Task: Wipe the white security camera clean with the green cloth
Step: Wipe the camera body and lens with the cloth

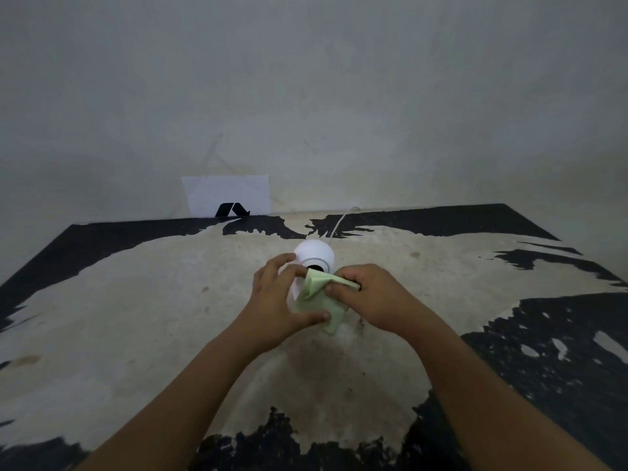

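The white security camera (pixel 313 253) stands at the middle of the worn table, its round head up and dark lens facing me. Its lower body is mostly hidden behind the hands and cloth. My left hand (pixel 280 299) wraps around the camera's left side, thumb low at the front and fingers up near the head. My right hand (pixel 368 297) pinches the pale green cloth (pixel 317 300) and presses it against the front of the camera's body, just below the lens.
A thin white cable (pixel 341 220) runs from the camera back to the wall. A white paper sheet (pixel 227 195) with a black mark leans against the wall at the table's far edge. The tabletop (pixel 136 317) is beige with black patches.
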Demonstrator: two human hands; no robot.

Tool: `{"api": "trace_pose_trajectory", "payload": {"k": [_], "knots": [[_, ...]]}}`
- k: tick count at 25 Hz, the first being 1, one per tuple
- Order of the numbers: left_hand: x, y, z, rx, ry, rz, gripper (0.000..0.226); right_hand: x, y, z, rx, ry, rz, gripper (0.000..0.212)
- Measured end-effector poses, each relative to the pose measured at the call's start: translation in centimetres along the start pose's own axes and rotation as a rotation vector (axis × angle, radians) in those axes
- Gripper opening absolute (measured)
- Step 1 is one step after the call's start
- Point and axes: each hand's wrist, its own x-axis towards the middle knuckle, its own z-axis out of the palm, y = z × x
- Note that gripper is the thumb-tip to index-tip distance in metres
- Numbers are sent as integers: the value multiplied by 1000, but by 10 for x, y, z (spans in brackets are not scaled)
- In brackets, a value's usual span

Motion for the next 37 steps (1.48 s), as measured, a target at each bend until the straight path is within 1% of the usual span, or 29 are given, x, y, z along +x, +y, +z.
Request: {"api": "trace_pose_trajectory", "payload": {"k": [1,2,3,5,6,7,10,12,13,16,18,20,24,27,30,34,37], "knots": [[0,0,2,6,56,-9,33,0,-2,-2,37,-36,4,17],[3,-2,4,-17,114,-16,25,0,-4,-3,90,-48,18,19],[6,-4,5,-57,159,-22,27,3,-4,-5,159,-18,37,21],[14,-6,2,-149,217,-56,27,16,-2,-7,278,138,66,23],[18,-7,1,-182,229,-79,22,26,0,-7,298,210,78,23],[22,-8,1,-195,234,-106,17,36,2,-5,302,246,86,24],[32,-6,3,-157,235,-123,15,59,7,3,323,213,142,30],[36,-3,3,-176,244,-144,9,65,9,7,351,189,193,30],[38,-3,3,-191,257,-162,9,66,10,8,377,184,215,31],[41,0,1,-241,288,-208,17,67,12,8,470,156,242,28],[43,6,2,-222,281,-224,29,66,11,8,525,138,244,19],[47,12,7,-185,272,-224,41,67,12,8,543,144,240,16],[50,13,23,-140,303,-175,60,67,13,7,510,161,206,24],[44,4,27,-134,273,-136,70,66,14,8,539,150,212,27],[41,-4,17,-118,219,-84,60,66,16,9,559,133,232,26],[41,-10,-9,-61,141,-72,38,66,16,9,591,129,242,21],[45,-10,-18,-138,125,-92,19,66,15,10,596,129,246,20]]}}
